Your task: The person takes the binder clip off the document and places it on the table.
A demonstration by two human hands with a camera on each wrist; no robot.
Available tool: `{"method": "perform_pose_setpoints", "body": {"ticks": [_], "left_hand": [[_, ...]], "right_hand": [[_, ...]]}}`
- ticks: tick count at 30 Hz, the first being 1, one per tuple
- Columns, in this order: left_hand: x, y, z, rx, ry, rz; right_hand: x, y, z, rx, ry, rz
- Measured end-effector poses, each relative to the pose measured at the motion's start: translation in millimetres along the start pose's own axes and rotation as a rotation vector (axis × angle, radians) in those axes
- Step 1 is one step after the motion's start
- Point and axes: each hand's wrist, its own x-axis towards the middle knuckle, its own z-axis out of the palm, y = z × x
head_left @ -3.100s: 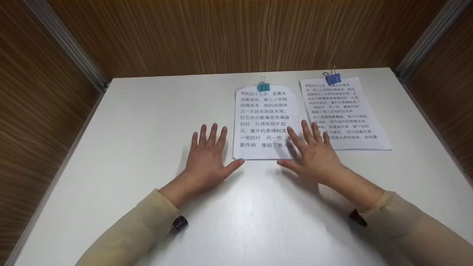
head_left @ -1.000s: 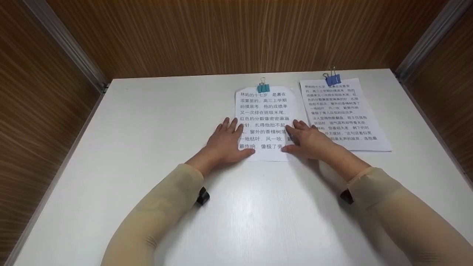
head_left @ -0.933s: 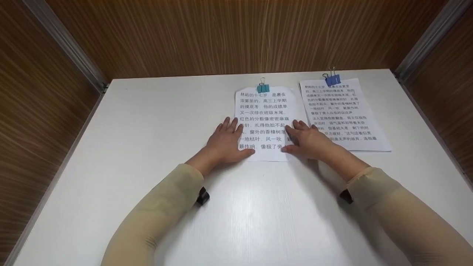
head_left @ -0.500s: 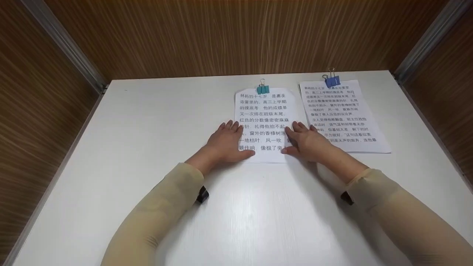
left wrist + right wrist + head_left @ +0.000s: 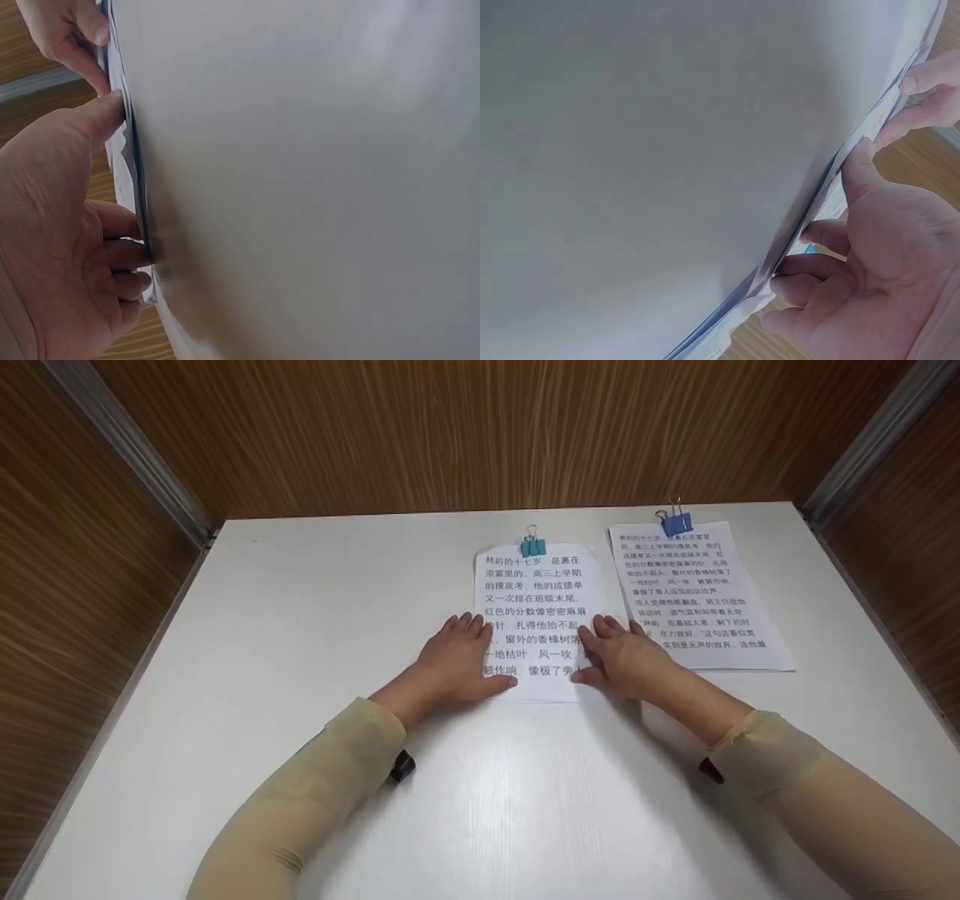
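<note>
In the head view a stack of printed white sheets (image 5: 536,598) lies on the table, a teal binder clip (image 5: 533,547) at its far edge. My left hand (image 5: 456,664) rests on its left edge, thumb on the sheet near the lower left. On the opposite edge lies my right hand (image 5: 628,660), thumb near the lower right corner. Both wrist views show slightly bent fingers and a thumb touching the sheets: left hand (image 5: 60,217), right hand (image 5: 885,262). The hands cover parts of both side edges.
To the right lies a second printed stack (image 5: 697,592) with a blue binder clip (image 5: 676,523) at its far edge; my right fingers are close to its lower left part. The white table (image 5: 315,600) has wood-grain panels (image 5: 480,435) behind and at both sides.
Both hands have come inward from their earlier spread pose onto the stack's sides. The clipped stack has since shifted slightly toward me with them. The right-hand stack stays in place.
</note>
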Motion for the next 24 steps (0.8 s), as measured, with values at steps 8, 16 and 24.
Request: {"method": "perform_pose_setpoints", "body": {"ticks": [8, 16, 24], "left_hand": [[-14.4, 4.3, 2.1, 0.029, -0.004, 0.015], [-36.4, 9.7, 7.8, 0.027, -0.005, 0.022], [-55.5, 15.1, 12.9, 0.045, 0.003, 0.030]], "right_hand": [[-12.9, -11, 4, 0.009, 0.014, -0.010], [-26.3, -25, 8, 0.033, 0.040, -0.047], [-40.6, -36, 16, 0.005, 0.079, -0.072]]}}
